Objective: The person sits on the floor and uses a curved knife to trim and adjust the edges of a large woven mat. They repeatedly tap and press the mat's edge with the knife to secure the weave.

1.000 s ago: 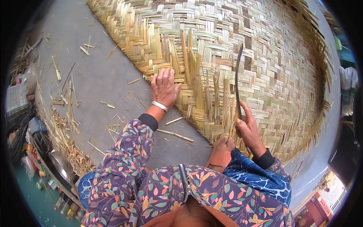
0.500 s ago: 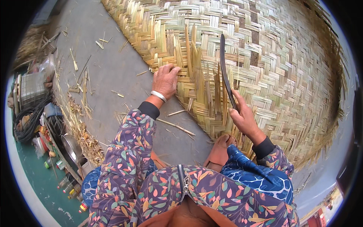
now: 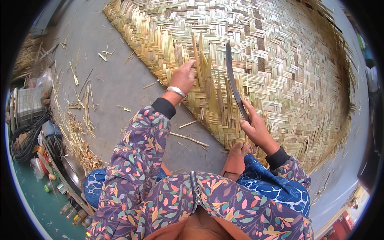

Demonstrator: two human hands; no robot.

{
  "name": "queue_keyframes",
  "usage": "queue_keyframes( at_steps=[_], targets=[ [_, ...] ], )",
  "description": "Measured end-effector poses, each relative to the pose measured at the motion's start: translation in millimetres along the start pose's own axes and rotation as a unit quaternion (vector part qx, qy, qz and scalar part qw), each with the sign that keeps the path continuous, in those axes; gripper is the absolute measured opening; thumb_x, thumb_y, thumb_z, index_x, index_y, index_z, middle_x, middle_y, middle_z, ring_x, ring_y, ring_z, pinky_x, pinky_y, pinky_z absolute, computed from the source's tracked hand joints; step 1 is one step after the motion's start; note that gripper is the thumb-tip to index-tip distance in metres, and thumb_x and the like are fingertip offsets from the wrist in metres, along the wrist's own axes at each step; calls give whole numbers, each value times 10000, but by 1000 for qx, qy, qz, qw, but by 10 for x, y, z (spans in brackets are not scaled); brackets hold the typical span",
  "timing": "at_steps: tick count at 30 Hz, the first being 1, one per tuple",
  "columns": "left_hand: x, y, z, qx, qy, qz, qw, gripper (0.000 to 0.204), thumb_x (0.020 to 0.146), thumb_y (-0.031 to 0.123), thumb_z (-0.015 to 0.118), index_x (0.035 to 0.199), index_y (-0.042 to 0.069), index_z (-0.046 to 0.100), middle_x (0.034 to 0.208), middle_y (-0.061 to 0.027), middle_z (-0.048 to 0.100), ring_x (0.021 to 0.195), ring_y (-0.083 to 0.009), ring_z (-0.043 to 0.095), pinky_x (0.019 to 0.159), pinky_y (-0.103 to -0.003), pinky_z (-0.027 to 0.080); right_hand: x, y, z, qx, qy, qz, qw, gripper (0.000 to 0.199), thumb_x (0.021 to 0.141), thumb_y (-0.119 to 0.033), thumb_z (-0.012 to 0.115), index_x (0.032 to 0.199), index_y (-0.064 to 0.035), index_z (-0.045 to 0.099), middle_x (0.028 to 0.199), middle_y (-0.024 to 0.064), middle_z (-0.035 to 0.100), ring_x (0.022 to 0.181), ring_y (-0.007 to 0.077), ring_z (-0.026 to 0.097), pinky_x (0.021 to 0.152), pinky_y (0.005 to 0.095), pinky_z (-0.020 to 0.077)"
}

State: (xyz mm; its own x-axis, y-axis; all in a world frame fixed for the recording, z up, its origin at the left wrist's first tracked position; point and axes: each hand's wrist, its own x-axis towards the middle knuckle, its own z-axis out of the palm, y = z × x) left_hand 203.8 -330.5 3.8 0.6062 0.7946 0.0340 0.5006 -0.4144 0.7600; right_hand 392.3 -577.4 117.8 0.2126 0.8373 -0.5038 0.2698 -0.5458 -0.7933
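Note:
A large woven mat (image 3: 280, 92) of pale, split plant strips spreads before me. Near its left edge, several loose strips (image 3: 208, 76) stick up out of the weave. My left hand (image 3: 184, 77), with a white bangle at the wrist, is beside these strips over the mat's edge. Its fingers are bent together, and whatever lies between them is hidden. My right hand (image 3: 256, 127) grips the lower end of a long, thin, curved dark blade (image 3: 233, 78), its tip pointing away from me above the weave.
Broken straws (image 3: 188, 139) and cut bits are scattered over the grey floor (image 3: 132, 80). Dry stalks (image 3: 82, 140) lie in a heap on the left. Beyond them are a metal bowl (image 3: 73, 170), coiled black cable (image 3: 30, 134) and several bottles. My bare foot (image 3: 236, 158) touches the mat's near corner.
My left hand has lifted off the mat's edge and moved slightly right and up toward the loose strips. My right hand still holds the blade, nearly in the same place. The view has shifted slightly.

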Motion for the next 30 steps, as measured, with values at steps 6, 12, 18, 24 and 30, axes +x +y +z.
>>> queue_keyframes(
  at_steps=[6, 12, 18, 24, 30],
  targets=[
    [482, -93, 75, -237, -80, -348, 904, 337, 950, 33, 474, 1279, -13, 534, 969, -120, 697, 599, -150, 673, 592, -308, 570, -100, -76, 51, 28, -13, 25, 999, 686, 849, -171, 590, 1475, -64, 330, 811, 143, 609, 701, 208, 577, 690, 331, 479],
    [496, -270, -106, -507, -145, -379, 760, 237, 1004, 279, 530, 1107, 81, 609, 889, 1, 658, 563, -53, 542, 545, -254, 498, -147, 5, 56, 3, -6, -3, 1000, 688, 849, -157, 588, 1480, -74, 326, 881, 188, 613, 740, 247, 591, 730, 333, 483],
    [415, -147, -275, -463, -260, -368, 763, 337, 969, 403, 582, 1059, 80, 619, 875, 3, 653, 543, -58, 587, 453, -192, 444, -164, -34, 47, 31, -9, 27, 999, 684, 850, -142, 591, 1479, -72, 332, 928, 184, 622, 766, 219, 586, 742, 321, 479],
    [330, -119, -298, -415, -239, -361, 800, 210, 956, 254, 617, 1032, 58, 619, 822, -9, 661, 565, -79, 645, 437, -189, 471, -186, -62, 32, 28, -6, 28, 999, 676, 852, -133, 586, 1474, -51, 335, 960, 165, 618, 789, 193, 576, 754, 306, 476],
    [276, -98, -189, -325, -169, -366, 855, 133, 945, 185, 617, 969, 55, 631, 756, 0, 650, 567, -84, 657, 444, -211, 493, -220, -59, 22, 31, -8, 27, 999, 686, 846, -126, 581, 1477, -42, 325, 970, 164, 618, 810, 202, 589, 775, 320, 481]
  ],
)
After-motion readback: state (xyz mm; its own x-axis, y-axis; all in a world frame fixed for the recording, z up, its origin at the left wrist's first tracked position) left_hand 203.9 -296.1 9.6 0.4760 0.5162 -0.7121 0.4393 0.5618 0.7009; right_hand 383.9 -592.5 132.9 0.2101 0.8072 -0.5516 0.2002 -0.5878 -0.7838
